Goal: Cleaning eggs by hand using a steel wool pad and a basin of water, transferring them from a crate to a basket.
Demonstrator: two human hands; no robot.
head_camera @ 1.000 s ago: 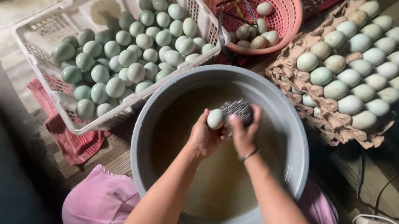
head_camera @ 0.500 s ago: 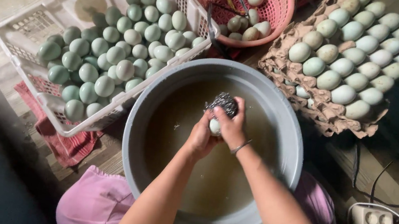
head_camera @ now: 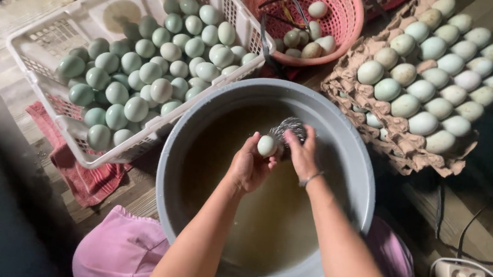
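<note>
Left hand (head_camera: pixel 247 168) grip closed around pale egg (head_camera: pixel 267 146), above murky water in grey basin (head_camera: pixel 354 169). Right hand (head_camera: pixel 300 154) grip presses steel scourer (head_camera: pixel 290 128) against it. Egg likely light, wet, slippery, fragile; cradle around middle.

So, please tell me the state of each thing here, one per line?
Egg: held in left hand over the water.
Steel scourer: in right hand, against the egg.
Grey basin: holds murky water.
White crate: full of greenish eggs.
Pink basket: a few eggs.
Cardboard tray: nearly full.
</note>
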